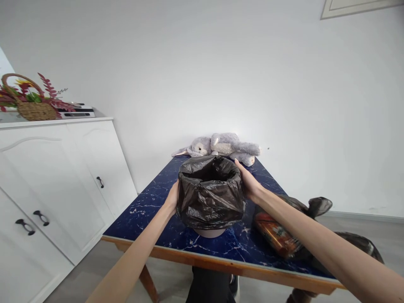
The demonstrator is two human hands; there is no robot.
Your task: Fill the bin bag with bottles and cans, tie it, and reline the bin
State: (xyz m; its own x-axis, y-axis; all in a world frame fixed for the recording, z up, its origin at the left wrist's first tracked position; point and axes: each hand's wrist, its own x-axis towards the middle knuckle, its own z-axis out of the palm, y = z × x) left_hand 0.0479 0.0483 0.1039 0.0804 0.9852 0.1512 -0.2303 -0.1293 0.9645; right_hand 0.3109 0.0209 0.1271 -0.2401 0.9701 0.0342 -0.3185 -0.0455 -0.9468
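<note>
A trash can (210, 232) stands at the middle of the blue marbled table, only its pale base showing. A black garbage bag (211, 204) lines it, folded down over the rim and hanging loosely around the outside; its mouth is open at the top. My left hand (172, 197) presses against the bagged left side, its fingers partly hidden behind it. On the opposite side my right hand (248, 182) grips the can through the bag, fingers reaching up toward the rim.
A grey plush rabbit (224, 145) lies along the table's far edge. By my right forearm sits a dark, see-through plastic bag (277, 231) with orange-red packages inside. White cabinets (57, 176) stand at the left, bearing a wicker flower basket (37, 111).
</note>
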